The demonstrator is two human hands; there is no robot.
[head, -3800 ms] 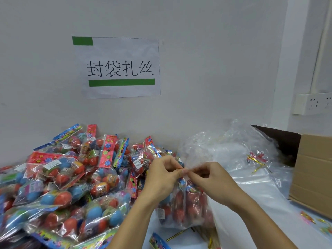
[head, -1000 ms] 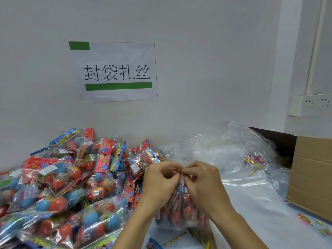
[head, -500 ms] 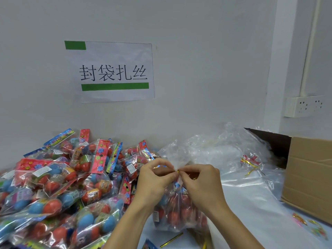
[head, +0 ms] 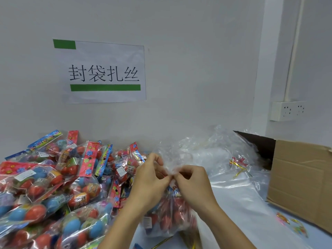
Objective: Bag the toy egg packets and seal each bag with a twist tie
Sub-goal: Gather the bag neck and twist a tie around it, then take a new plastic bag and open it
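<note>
Wall point(head: 197, 51) fills my view, a paper sign point(head: 104, 72) with green bars stuck on it and a socket point(head: 287, 110) off to the right. Below, the pale surface point(head: 242, 209) carries a big heap of toy egg packets point(head: 53, 186) on the left, red and blue eggs in clear wrap. Cardboard box point(head: 301, 178) sits open at the right edge, and between it and the heap lies a crumpled pile of clear plastic bags point(head: 206, 151). Centre frame, I've got the filled bag point(head: 170, 212) standing on the surface, packets inside. Left hand point(head: 150, 184) and right hand point(head: 194, 184) meet at its gathered neck, fingers point(head: 162, 179) curled tight and pinching the plastic there. Whether a tie sits in that pinch, I can't tell. Loose gold twist ties point(head: 239, 167) lie among the bags near the box.
</note>
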